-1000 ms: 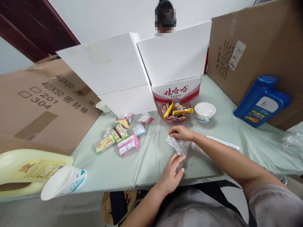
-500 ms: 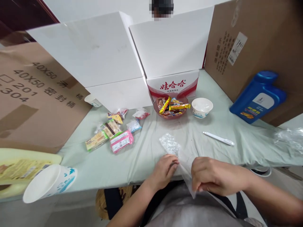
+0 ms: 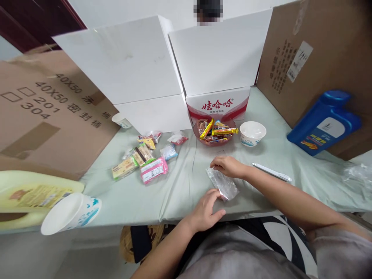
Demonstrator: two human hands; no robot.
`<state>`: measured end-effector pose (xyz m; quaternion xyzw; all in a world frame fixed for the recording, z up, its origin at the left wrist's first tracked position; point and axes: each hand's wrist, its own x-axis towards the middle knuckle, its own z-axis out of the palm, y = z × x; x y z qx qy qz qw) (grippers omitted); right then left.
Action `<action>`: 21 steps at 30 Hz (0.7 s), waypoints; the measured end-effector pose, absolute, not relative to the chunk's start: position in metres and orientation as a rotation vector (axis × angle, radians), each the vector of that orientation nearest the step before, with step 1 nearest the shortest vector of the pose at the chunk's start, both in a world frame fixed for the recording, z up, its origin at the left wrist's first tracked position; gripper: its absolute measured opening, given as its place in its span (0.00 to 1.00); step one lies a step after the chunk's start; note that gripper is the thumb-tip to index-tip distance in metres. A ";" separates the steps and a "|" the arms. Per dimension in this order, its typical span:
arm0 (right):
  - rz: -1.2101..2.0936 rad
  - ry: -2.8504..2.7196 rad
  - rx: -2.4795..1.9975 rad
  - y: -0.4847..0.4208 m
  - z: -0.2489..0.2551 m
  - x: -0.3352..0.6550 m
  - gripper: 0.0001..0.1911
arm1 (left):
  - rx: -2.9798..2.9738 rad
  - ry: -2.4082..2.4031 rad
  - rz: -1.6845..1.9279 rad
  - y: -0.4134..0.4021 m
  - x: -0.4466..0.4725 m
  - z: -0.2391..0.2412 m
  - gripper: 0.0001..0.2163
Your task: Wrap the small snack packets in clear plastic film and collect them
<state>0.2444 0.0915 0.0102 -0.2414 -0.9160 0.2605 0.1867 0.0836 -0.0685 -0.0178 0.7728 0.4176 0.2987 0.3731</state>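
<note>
A small clear plastic bag (image 3: 223, 183) lies flat on the pale green tablecloth near the front edge. My right hand (image 3: 228, 166) pinches its far end. My left hand (image 3: 207, 211) rests at its near end with fingers partly spread, touching the cloth and the bag's corner. Beyond the hands stands a reddish glass bowl (image 3: 214, 132) full of wrapped sweets, with a white paper bowl (image 3: 252, 133) to its right and a white pen-like tool (image 3: 271, 172) beside my right forearm.
Several bagged snacks (image 3: 145, 161) lie to the left. White boxes (image 3: 174, 73) and brown cardboard sheets (image 3: 46, 112) wall in the table. A blue jug (image 3: 325, 122) leans at right; a yellow jug (image 3: 29, 197) and paper cup (image 3: 69, 213) lie at left. A person sits behind the boxes.
My right hand went from the table's front edge back out to the bag's far end, laying the bag flat. My left hand opened and stayed at the near end.
</note>
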 end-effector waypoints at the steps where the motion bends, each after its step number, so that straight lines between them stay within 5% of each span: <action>1: 0.706 -2.603 -0.687 0.094 0.006 0.240 0.10 | 1.907 1.088 0.784 -0.069 0.083 -0.020 0.16; 21: 0.064 -2.838 -1.142 0.103 -0.020 0.232 0.13 | 2.116 1.175 0.815 -0.072 0.085 -0.030 0.18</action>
